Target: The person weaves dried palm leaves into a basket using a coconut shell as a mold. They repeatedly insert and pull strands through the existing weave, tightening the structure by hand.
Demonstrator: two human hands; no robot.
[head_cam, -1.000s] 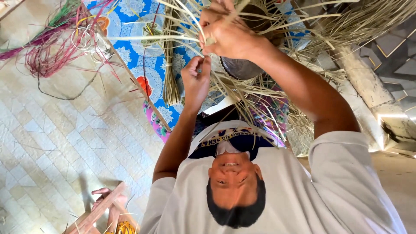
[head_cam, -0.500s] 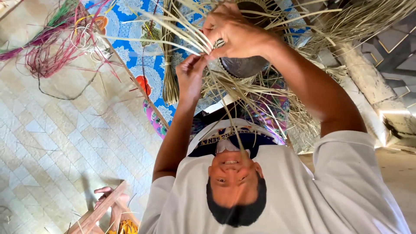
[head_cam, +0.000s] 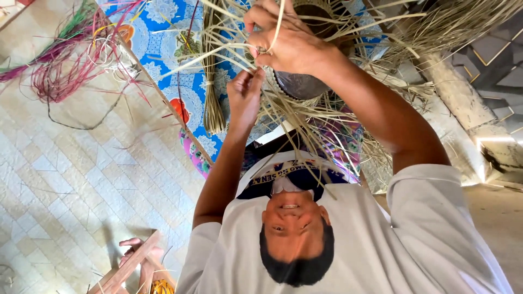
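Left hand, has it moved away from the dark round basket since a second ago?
No. The left hand stays just beside the dark round basket, close to the right hand, pinching straw strands.

two hands (head_cam: 272, 65), one woven basket (head_cam: 305, 81) (half-finished), one blue patterned mat (head_cam: 163, 60)

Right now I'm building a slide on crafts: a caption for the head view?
Left hand and right hand pinch pale straw strands of a half-woven basket over a blue patterned cloth.
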